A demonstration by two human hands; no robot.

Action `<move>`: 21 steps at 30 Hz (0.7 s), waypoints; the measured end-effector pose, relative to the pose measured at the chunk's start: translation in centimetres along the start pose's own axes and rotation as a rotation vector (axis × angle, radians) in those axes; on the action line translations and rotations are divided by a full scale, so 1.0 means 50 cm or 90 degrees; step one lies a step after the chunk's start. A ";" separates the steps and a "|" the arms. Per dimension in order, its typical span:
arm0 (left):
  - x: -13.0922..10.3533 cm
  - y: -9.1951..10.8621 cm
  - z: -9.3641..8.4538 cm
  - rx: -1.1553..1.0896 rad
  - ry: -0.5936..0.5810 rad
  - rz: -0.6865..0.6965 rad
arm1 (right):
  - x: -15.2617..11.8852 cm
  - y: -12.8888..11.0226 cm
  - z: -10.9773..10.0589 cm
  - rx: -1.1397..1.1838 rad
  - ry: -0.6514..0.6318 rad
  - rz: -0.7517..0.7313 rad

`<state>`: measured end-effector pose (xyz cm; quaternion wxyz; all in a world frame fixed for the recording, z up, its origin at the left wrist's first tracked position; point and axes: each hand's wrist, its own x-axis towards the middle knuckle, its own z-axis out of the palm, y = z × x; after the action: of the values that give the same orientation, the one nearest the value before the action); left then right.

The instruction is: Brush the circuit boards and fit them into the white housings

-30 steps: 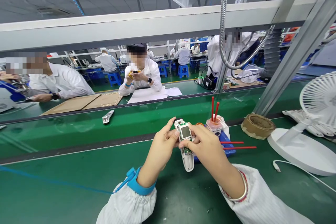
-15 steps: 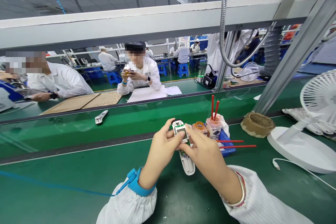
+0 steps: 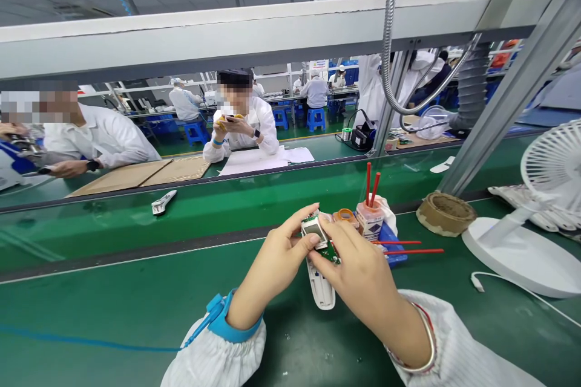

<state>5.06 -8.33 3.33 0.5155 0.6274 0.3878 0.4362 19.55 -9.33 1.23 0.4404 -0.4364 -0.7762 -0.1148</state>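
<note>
My left hand (image 3: 276,257) is closed around the upper end of a white plastic device housing (image 3: 321,290), with its thumb by a small grey display (image 3: 314,228). This display sits on a green circuit board (image 3: 327,252) that lies at a tilt over the opened housing. From the other side my right hand (image 3: 356,254) is closed on the circuit board, fingers at the display's edge and thumb lower down. The housing's lower end sticks out below both hands, its hollow inside facing up. My fingers cover part of the board and the housing's top.
Behind my right hand stand a bottle with red sticks (image 3: 370,217), an orange-rimmed jar (image 3: 345,217) and a blue tray (image 3: 394,245). Right of them are a tape roll (image 3: 445,214) and a white fan (image 3: 521,242). On the green belt lies a white device part (image 3: 164,202). Co-workers sit opposite.
The circuit board with its display has tilted and shifted against the housing, showing more green below the display. The white part on the belt has moved left; another white piece shows at right.
</note>
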 end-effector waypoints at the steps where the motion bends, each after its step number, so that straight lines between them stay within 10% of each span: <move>1: 0.000 -0.002 -0.003 0.014 -0.001 0.006 | -0.001 -0.002 0.000 -0.007 0.007 -0.007; 21: 0.010 -0.006 -0.014 -0.066 0.007 -0.017 | 0.003 0.003 -0.009 -0.123 0.025 -0.145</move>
<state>4.53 -7.60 3.17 0.5513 0.5918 0.3759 0.4522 19.91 -9.39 1.59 0.3959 -0.3837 -0.7970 -0.2465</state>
